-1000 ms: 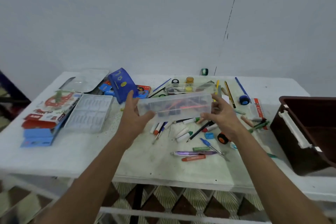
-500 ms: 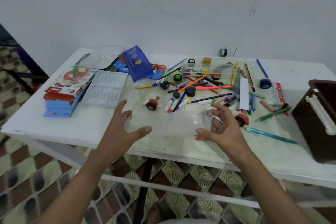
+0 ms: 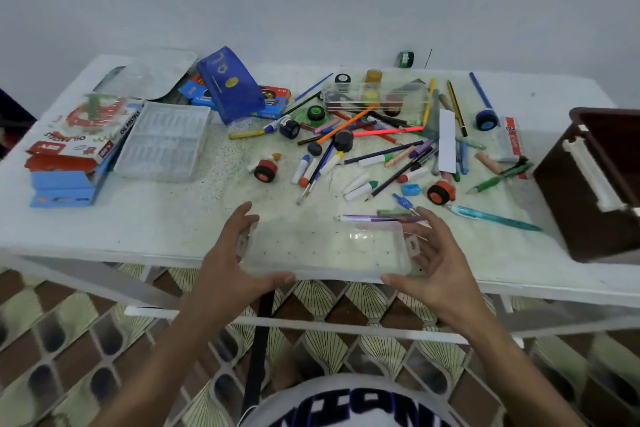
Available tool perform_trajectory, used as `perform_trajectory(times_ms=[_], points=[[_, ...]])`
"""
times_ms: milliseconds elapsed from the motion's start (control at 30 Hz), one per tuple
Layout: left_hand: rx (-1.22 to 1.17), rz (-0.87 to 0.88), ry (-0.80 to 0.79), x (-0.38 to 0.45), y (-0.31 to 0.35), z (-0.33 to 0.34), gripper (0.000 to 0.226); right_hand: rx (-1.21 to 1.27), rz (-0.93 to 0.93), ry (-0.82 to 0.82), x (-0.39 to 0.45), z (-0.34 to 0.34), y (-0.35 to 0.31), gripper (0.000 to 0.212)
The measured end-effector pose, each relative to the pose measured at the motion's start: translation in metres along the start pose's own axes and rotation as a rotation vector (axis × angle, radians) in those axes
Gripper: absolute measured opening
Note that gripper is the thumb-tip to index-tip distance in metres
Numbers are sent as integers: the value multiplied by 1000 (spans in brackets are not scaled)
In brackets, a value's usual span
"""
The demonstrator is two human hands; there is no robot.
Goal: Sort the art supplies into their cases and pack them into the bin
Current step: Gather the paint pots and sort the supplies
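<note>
Hands grip a clear plastic case (image 3: 325,251) at the near edge of the table (image 3: 138,229): the left hand (image 3: 231,263) curls round its left end with the thumb under the front rim, and the right hand (image 3: 438,265) clasps the right end likewise. The case looks empty and sits open-side up, partly overhanging the table edge. To do this step well, the person should probably seat the case flat and fully on the table before filling it, so that it cannot tip off. Just behind it lies a purple pen (image 3: 374,218), and beyond that a scatter of pencils, markers and small paint pots (image 3: 363,149) waits to be sorted. A second clear case (image 3: 377,101) stands at the back; a ridged plastic tray (image 3: 164,142) and a box of oil pastels (image 3: 85,130) lie to the left. The brown bin (image 3: 595,180) stands at the right end, well apart from the case, with loose supplies between them.
</note>
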State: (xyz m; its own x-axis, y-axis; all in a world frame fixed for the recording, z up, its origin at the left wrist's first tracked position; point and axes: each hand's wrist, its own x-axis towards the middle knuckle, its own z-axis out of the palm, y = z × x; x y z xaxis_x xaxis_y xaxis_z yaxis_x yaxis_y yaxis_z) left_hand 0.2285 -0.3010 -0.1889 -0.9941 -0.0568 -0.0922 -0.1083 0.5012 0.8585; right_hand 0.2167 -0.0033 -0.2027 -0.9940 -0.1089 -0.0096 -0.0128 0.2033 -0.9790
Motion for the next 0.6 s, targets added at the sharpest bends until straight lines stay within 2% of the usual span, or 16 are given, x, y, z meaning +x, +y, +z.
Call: perform_trajectory(times_ms=[267, 400, 500, 600], points=[[66, -2, 5, 43, 10, 8, 116, -149, 7, 104, 28, -1, -3, 91], [139, 34, -11, 53, 17, 7, 116, -217, 35, 160, 33, -5, -8, 95], [154, 44, 29, 60, 22, -3, 102, -250, 39, 238, 33, -20, -15, 98], [185, 43, 207, 85, 17, -17, 76, -285, 1, 386, 40, -40, -20, 79]])
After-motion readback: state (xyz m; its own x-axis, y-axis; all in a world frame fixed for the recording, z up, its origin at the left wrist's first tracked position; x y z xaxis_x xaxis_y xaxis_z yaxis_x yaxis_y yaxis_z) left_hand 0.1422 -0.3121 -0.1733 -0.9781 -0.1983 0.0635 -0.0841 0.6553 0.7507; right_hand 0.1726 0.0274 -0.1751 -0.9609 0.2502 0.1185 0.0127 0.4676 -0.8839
